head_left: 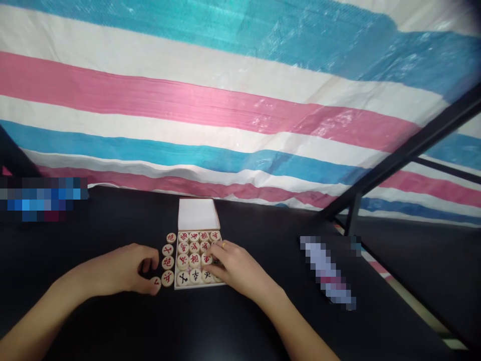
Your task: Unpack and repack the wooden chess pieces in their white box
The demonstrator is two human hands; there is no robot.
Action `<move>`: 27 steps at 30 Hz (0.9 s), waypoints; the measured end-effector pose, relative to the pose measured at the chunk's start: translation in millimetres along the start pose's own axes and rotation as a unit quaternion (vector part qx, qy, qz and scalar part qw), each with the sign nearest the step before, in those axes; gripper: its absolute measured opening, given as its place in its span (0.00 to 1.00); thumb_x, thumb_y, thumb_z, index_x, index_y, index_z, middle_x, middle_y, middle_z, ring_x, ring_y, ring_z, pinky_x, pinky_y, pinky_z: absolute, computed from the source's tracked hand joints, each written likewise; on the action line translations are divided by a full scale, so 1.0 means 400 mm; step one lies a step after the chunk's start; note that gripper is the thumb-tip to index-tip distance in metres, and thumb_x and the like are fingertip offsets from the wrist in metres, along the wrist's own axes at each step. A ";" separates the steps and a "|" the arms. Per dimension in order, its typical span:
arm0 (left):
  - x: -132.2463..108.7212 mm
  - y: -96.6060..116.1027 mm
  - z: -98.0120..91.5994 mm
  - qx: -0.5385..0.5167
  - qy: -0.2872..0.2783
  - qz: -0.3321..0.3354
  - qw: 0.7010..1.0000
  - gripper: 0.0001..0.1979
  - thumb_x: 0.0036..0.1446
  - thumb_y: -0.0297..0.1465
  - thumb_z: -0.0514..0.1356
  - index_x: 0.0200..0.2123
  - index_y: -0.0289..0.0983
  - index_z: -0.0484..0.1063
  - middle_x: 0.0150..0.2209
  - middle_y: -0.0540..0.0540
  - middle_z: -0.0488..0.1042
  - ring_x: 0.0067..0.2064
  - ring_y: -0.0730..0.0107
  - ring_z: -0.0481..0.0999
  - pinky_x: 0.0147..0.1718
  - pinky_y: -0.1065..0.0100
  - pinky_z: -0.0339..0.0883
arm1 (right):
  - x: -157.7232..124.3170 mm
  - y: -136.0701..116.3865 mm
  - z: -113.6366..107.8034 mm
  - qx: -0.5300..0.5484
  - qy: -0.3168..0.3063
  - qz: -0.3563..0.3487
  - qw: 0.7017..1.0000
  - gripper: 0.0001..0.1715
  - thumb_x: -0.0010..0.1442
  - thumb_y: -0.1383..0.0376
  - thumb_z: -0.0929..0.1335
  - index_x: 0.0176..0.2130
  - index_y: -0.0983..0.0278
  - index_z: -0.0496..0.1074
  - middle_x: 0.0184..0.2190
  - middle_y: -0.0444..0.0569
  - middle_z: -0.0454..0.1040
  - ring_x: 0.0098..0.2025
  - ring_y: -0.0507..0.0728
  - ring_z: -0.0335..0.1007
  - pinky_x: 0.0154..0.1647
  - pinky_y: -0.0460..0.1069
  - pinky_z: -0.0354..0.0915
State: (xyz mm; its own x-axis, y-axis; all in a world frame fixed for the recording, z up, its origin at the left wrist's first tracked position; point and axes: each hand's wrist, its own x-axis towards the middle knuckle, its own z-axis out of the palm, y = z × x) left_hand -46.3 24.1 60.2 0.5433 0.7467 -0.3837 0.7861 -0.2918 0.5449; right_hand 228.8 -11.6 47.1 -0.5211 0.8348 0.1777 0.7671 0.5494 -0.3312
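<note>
A white box [199, 288] with its lid raised at the back holds rows of round Chinese chess pieces [194, 259]; those in the front row carry black characters, most of the others red. My right hand [236, 265] rests over the box's right side, thumb and fingers apart on the pieces there and hiding some of them. Left of the box, several loose red-marked chess pieces [167, 262] stand in a column. My left hand [139, 268] is beside that column with bent fingers and a gap to the thumb. Its thumb touches a loose piece [156, 284] at the front left.
The black tabletop [180, 326] carries a blurred-out object [326, 273] on the right and another [43, 199] at the far left. A striped plastic sheet [210, 100] hangs behind the table. Dark metal bars [398, 150] slant up on the right.
</note>
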 end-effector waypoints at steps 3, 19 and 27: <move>-0.003 -0.007 0.003 0.022 0.004 -0.003 1.000 0.14 0.37 0.42 0.66 0.28 0.42 0.71 0.29 0.54 0.71 0.31 0.68 0.69 0.25 0.71 0.54 | -0.003 -0.004 -0.010 0.007 -0.004 0.021 1.000 0.11 0.57 0.60 0.71 0.32 0.63 0.66 0.28 0.43 0.71 0.30 0.53 0.68 0.30 0.45 0.61; 0.000 0.001 -0.020 0.010 0.123 0.084 0.989 0.06 0.53 0.35 0.56 0.31 0.40 0.71 0.30 0.52 0.74 0.32 0.70 0.72 0.32 0.72 0.64 | -0.021 -0.056 0.005 0.006 -0.037 -0.065 0.997 0.17 0.59 0.63 0.66 0.21 0.63 0.61 0.17 0.39 0.64 0.20 0.48 0.59 0.23 0.45 0.49; -0.013 0.114 0.052 -0.032 0.153 0.226 0.962 0.12 0.51 0.28 0.59 0.40 0.42 0.73 0.40 0.51 0.75 0.40 0.70 0.75 0.42 0.72 0.68 | -0.018 -0.075 0.017 0.140 0.063 -0.093 0.984 0.08 0.57 0.64 0.67 0.38 0.62 0.66 0.32 0.46 0.73 0.32 0.52 0.69 0.32 0.45 0.63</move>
State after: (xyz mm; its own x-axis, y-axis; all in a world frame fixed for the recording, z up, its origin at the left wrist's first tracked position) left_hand -7.0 -5.5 71.5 0.7046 0.6966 0.1352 0.4658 -0.5978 0.6525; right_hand 206.9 -34.4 49.4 -0.5792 0.7279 0.3670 0.5198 0.6766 -0.5215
